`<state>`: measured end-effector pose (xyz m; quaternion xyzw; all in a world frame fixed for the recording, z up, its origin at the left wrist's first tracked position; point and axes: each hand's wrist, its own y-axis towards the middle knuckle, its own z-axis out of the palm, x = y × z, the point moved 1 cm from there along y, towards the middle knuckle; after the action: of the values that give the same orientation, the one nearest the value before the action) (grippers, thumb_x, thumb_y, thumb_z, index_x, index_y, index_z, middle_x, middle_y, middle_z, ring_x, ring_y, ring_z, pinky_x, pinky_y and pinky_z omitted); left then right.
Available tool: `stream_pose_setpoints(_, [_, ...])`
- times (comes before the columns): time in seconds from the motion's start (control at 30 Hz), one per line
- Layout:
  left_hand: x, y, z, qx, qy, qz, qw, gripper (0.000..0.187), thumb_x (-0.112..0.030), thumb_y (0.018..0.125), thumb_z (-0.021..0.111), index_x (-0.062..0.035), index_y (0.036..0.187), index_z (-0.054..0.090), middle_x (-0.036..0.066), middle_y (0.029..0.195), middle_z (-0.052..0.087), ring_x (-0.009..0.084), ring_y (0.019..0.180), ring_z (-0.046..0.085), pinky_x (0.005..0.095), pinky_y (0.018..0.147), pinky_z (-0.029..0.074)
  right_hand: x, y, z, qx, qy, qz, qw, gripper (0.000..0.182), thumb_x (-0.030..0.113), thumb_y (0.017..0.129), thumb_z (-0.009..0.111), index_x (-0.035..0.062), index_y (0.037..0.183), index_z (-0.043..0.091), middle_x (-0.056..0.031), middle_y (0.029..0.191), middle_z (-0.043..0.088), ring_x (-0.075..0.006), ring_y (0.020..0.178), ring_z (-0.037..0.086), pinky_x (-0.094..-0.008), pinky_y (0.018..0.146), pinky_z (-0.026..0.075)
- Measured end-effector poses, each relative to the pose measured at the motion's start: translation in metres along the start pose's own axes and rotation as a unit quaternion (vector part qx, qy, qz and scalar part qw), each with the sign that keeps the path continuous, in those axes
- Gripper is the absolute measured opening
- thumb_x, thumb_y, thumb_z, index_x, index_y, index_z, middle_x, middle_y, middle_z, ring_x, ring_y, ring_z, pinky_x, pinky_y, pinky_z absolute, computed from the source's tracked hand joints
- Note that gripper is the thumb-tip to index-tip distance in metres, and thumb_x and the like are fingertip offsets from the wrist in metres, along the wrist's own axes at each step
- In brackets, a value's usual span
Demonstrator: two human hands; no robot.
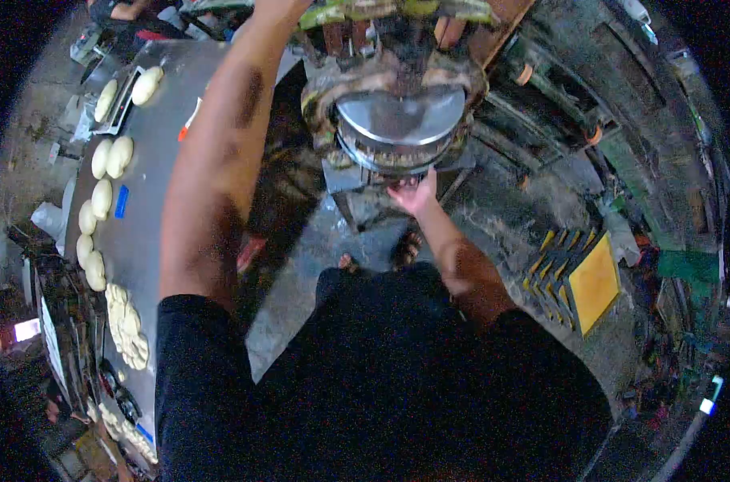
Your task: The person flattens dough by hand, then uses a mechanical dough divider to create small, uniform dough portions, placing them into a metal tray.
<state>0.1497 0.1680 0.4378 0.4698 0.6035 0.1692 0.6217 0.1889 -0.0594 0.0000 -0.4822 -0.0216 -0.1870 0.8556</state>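
Note:
A worn machine (321, 100) stands in front of me, with a shiny half-round metal face in its opening. Below that face is the rim of a round metal plate (397, 166). My right hand (415, 194) is at the plate's near edge, palm up, thumb raised against the rim and fingers curled below. What lies under the fingers is hard to make out. My left arm reaches up past the machine's left side, and its hand is beyond the top of the picture.
Left of me is a metal table (160, 104) with pale oval dough pieces (101, 199), a lumpy dough mass (126, 325) and a blue scraper-like piece (122, 201). A yellow panel (595, 283) with dark slats stands on the floor at right. A person (124, 10) is at far left.

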Motion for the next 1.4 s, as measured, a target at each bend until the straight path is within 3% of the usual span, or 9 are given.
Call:
stream_pose_setpoints(0.1, [0.014,-0.071,-0.025,0.044,0.131,-0.108,0.984,0.024,-0.023,0.086,0.065,-0.0001,0.079,0.067,0.012,0.058,0.058,0.0122,0.056,0.057,0.0331,0.056,0.046,-0.005,0.025,-0.013,-0.06,0.04,-0.104,0.992,0.059,0.067,0.087,0.043,0.0088,0.094,0.046,-0.007,0.087,0.047,-0.0237,0.068,0.047,-0.0574,0.086,0.048])
stream_pose_setpoints(0.37, [0.101,-0.31,-0.038,-0.044,-0.021,-0.533,0.845,0.03,-0.027,0.093,0.061,0.0017,0.085,0.065,0.006,0.065,0.063,0.008,0.052,0.055,0.0214,0.048,0.045,0.039,-0.035,-0.096,-0.266,-0.041,-0.141,0.953,0.041,0.048,0.088,0.049,0.0085,0.079,0.05,-0.0037,0.063,0.041,-0.0179,0.047,0.038,-0.0364,0.039,0.034])
stream_pose_setpoints(0.53, [0.152,-0.452,0.023,0.016,-0.084,-0.756,0.649,0.071,-0.058,0.083,0.064,0.0051,0.116,0.06,0.009,0.093,0.069,0.025,0.078,0.066,0.0395,0.072,0.053,0.092,-0.042,-0.14,-0.309,-0.271,-0.148,0.9,0.034,0.04,0.09,0.051,0.0083,0.081,0.057,-0.0057,0.066,0.056,-0.0181,0.045,0.048,-0.0339,0.038,0.035])
stream_pose_setpoints(0.7, [0.098,-0.523,0.021,-0.024,0.038,-0.68,0.732,0.063,-0.054,0.077,0.072,0.0059,0.097,0.07,0.014,0.087,0.07,0.0279,0.078,0.068,0.0392,0.075,0.052,0.123,-0.036,-0.194,-0.133,-0.514,-0.19,0.826,0.035,0.04,0.091,0.052,0.0082,0.079,0.061,-0.0046,0.065,0.058,-0.0172,0.049,0.054,-0.0338,0.036,0.037])
stream_pose_setpoints(0.77, [0.071,-0.556,0.003,-0.028,0.158,-0.638,0.753,0.062,-0.052,0.075,0.074,0.0072,0.092,0.07,0.019,0.086,0.07,0.0295,0.08,0.069,0.0396,0.076,0.052,0.132,-0.013,-0.208,-0.044,-0.767,-0.246,0.592,0.038,0.043,0.092,0.052,0.0071,0.083,0.062,-0.0047,0.068,0.06,-0.0174,0.052,0.057,-0.0347,0.039,0.042])
stream_pose_setpoints(0.83, [0.001,-0.536,-0.014,-0.051,0.185,-0.674,0.713,0.058,-0.05,0.074,0.075,0.0055,0.092,0.07,0.025,0.087,0.069,0.0327,0.084,0.069,0.0413,0.079,0.051,0.107,-0.067,-0.177,-0.107,-0.486,-0.131,0.858,0.04,0.044,0.093,0.051,0.0061,0.089,0.064,-0.0053,0.075,0.063,-0.0183,0.057,0.06,-0.0356,0.044,0.047])
stream_pose_setpoints(1.1, [-0.144,-0.582,-0.204,-0.268,0.254,-0.644,0.67,0.045,-0.04,0.078,0.073,0.0001,0.099,0.07,0.017,0.086,0.07,0.0235,0.08,0.067,0.0391,0.073,0.05,-0.068,-0.185,-0.083,0.164,-0.459,0.005,0.873,0.045,0.034,0.087,0.056,-0.0003,0.117,0.059,-0.0125,0.109,0.064,-0.0249,0.094,0.063,-0.0398,0.081,0.053])
stream_pose_setpoints(1.2, [-0.245,-0.576,-0.275,-0.44,0.119,-0.573,0.68,0.033,-0.018,0.087,0.069,0.0081,0.105,0.065,0.016,0.096,0.07,0.0204,0.081,0.067,0.0342,0.075,0.054,-0.172,-0.201,-0.038,0.176,-0.611,-0.086,0.767,0.035,0.034,0.083,0.062,0.005,0.102,0.064,-0.009,0.088,0.065,-0.0229,0.073,0.061,-0.038,0.066,0.05])
stream_pose_setpoints(1.4, [-0.379,-0.702,-0.49,-0.644,0.154,-0.433,0.611,0.036,-0.024,0.089,0.068,0.0082,0.106,0.064,0.011,0.099,0.067,0.0145,0.087,0.061,0.0309,0.077,0.049,-0.433,-0.37,-0.034,0.362,-0.535,0.254,0.719,0.03,0.044,0.088,0.055,0.0157,0.077,0.056,0.0079,0.044,0.032,-0.0067,0.036,0.027,-0.0247,0.039,0.025])
